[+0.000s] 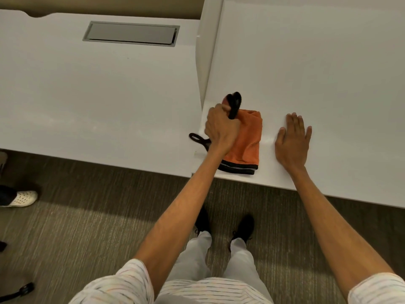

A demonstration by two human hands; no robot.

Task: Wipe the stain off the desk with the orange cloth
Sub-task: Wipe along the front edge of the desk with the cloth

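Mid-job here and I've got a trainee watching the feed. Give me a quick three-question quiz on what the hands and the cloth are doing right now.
1. True or false: the right hand lies flat and open on the desk.
2. What is the left hand closed around?
A. the orange cloth
B. a black object
C. nothing
3. Fill in: the orange cloth lies folded on the desk between the two ____.

Key
1. True; its palm is down, beside the cloth and holding nothing.
2. B; the black object sticks out above the fist. What it is cannot be told.
3. hands.
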